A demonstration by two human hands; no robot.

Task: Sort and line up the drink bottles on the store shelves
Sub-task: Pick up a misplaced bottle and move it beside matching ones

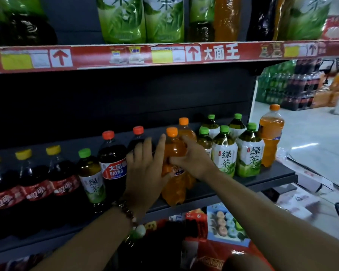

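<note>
At the far left of the shelf (pixel 272 176) stand the yellow-capped cola bottles (pixel 33 182); next a green tea bottle (pixel 91 178) and a red-capped dark bottle (pixel 114 163); your left hand (pixel 145 173) lies with straight fingers against the front orange bottle (pixel 173 173); your right hand (pixel 192 159) wraps its shoulder; right of it stand more green tea bottles (pixel 237 153), then a lone orange bottle (pixel 270 135) at the end.

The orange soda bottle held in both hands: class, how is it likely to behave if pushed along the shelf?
The orange soda bottle looks full, so it is probably heavy for its size. It is tall and narrow, so a push near the cap may tip it. The right hand grips its neck while the left hand lies on its side, which should steady it.
</note>
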